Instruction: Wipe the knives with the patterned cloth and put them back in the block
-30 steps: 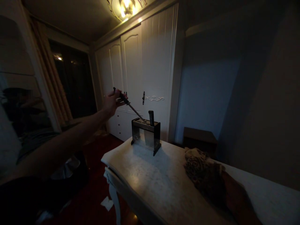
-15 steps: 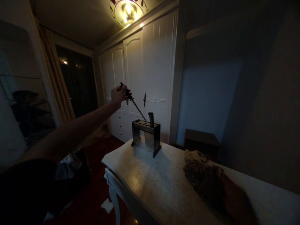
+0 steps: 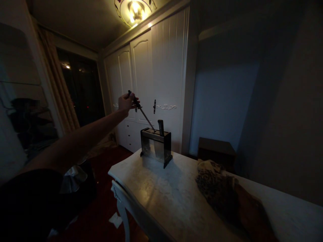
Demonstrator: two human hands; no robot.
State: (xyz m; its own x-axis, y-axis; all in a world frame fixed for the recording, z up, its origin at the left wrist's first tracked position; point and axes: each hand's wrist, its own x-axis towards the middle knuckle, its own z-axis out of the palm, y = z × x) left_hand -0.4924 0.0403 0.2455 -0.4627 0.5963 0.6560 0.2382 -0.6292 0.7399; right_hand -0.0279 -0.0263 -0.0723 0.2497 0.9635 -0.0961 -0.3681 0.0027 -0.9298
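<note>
My left hand [image 3: 126, 102] is closed around the black handle of a honing steel [image 3: 146, 117], a thin round metal rod. The rod slants down to the right, and its tip meets the slotted top of a knife block [image 3: 155, 147]. I cannot tell how far the tip sits in a slot. The block has dark ends and see-through sides and stands near the far end of the white table. A knife with a black handle [image 3: 160, 127] stands upright in its right part, with the blade inside. My right hand is out of view.
The pale table [image 3: 161, 198] has a curved edge and carved legs. On its right side lies a heap of patterned cloth [image 3: 217, 188]. Behind are a white wardrobe [image 3: 168, 74] and a low dark cabinet [image 3: 217, 148]. White paper [image 3: 115, 219] lies on the red floor.
The honing steel's tip has shifted slightly left along the block's top, away from the knife handle. My view has moved a little; the block stays in place.
</note>
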